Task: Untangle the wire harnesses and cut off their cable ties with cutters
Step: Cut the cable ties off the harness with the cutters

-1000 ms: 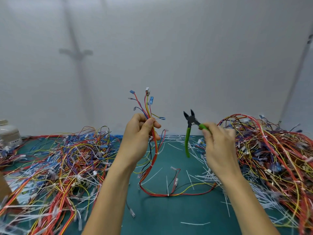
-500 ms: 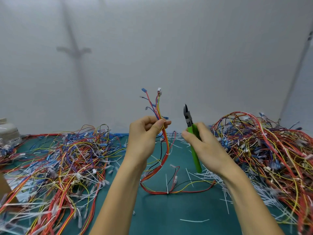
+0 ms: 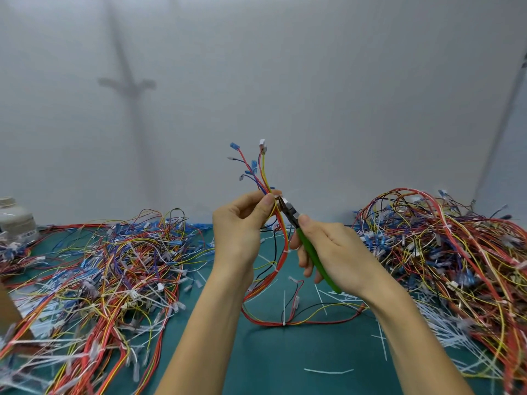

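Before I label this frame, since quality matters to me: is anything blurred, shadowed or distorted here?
Head view: light is soft and even, with no glare. A fuzzy shadow falls on the wall. The cutters and held harness at centre are fairly sharp. The left pile and right pile smear toward the lower corners. The wide lens tilts the wall seam at right.

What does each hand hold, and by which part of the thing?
The left hand pinches the wire harness just below its loose ends; the right hand grips the cutters by their green handles.
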`<move>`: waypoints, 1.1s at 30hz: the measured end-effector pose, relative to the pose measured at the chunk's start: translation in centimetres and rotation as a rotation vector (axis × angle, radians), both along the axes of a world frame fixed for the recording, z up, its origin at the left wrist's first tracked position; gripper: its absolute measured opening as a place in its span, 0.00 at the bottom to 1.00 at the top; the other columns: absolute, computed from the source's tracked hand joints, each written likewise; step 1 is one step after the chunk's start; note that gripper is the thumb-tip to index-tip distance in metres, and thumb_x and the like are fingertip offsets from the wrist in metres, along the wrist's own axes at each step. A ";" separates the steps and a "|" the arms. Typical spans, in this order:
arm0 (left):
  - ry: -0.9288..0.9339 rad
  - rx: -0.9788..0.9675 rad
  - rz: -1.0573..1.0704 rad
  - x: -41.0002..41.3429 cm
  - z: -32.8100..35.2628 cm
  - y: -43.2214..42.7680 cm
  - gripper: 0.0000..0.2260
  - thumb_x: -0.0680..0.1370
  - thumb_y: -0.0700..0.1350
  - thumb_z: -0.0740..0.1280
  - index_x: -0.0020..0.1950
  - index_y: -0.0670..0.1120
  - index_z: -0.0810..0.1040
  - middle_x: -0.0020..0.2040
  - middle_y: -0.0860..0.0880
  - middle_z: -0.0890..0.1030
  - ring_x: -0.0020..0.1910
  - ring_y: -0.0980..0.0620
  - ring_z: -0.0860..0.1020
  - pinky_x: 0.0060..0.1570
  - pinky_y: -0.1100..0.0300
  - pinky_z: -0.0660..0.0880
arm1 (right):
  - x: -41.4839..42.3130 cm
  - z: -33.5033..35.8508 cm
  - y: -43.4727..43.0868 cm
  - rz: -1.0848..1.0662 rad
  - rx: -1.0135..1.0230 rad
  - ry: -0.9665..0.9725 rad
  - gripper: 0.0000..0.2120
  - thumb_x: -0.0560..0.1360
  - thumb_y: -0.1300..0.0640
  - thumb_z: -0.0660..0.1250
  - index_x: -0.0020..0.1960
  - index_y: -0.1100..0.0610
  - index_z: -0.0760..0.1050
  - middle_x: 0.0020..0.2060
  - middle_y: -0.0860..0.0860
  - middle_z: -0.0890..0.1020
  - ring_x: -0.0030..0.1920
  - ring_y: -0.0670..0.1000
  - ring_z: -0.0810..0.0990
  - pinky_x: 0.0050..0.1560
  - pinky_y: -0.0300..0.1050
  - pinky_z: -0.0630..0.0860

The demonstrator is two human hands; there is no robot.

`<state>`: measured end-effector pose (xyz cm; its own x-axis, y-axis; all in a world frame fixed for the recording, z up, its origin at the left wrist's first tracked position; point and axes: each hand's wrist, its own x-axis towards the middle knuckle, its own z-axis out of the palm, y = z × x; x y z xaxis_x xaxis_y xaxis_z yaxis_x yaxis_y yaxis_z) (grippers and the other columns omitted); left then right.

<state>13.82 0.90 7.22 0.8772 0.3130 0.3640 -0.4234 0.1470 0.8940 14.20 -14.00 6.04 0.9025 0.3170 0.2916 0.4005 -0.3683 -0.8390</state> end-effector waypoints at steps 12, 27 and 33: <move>-0.010 0.006 -0.001 0.0 -0.2 -0.2 0.06 0.78 0.41 0.69 0.49 0.48 0.85 0.43 0.51 0.86 0.41 0.60 0.82 0.45 0.69 0.76 | -0.6 0.8 -0.1 -0.072 -0.048 0.002 0.26 0.82 0.41 0.53 0.41 0.57 0.79 0.31 0.55 0.82 0.31 0.52 0.82 0.31 0.47 0.80; -0.003 0.019 -0.019 0.0 -0.3 -0.3 0.06 0.77 0.41 0.69 0.47 0.50 0.85 0.42 0.52 0.86 0.41 0.60 0.82 0.45 0.69 0.76 | -0.6 0.8 0.1 -0.119 -0.095 -0.036 0.27 0.82 0.40 0.52 0.39 0.56 0.79 0.28 0.52 0.81 0.28 0.50 0.81 0.29 0.40 0.75; -0.014 0.051 0.012 0.0 -0.3 -0.3 0.05 0.77 0.41 0.70 0.46 0.49 0.85 0.42 0.51 0.87 0.41 0.60 0.82 0.44 0.69 0.76 | -0.7 0.8 0.2 -0.140 -0.147 -0.097 0.27 0.81 0.40 0.52 0.36 0.54 0.78 0.26 0.51 0.78 0.28 0.49 0.78 0.35 0.51 0.79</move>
